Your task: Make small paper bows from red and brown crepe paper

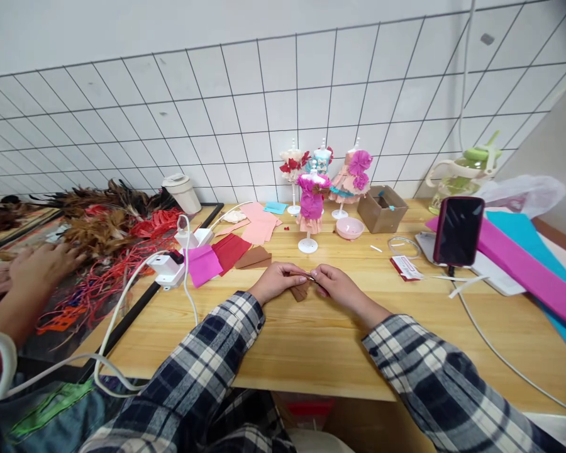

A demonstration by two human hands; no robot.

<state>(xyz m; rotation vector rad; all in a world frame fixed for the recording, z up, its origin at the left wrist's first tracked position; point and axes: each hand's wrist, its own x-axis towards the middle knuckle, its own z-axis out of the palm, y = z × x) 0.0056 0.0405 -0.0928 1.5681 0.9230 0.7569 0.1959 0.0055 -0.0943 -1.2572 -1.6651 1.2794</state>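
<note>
My left hand point(277, 282) and my right hand point(336, 287) meet above the wooden table, each closed in a pinch. Between their fingertips is a small, narrow brown paper piece point(306, 275); its exact shape is partly hidden by the fingers. More brown paper point(300, 292) hangs or lies just below the left fingers; I cannot tell whether it is the same piece. Left of my hands lie a stack of brown sheets point(253, 257), red sheets point(231, 251) and magenta sheets point(202, 264). Behind them stands a mini dress form point(311, 204) in a magenta and peach paper dress.
More dressed forms point(351, 176), a pink bowl point(349, 228) and a cardboard box point(382, 211) stand behind. A phone point(459, 231) and long paper sheets point(528, 264) are right. Power strips point(167, 269) with cables lie left, where another person's hand point(42, 267) touches feathers point(94, 233).
</note>
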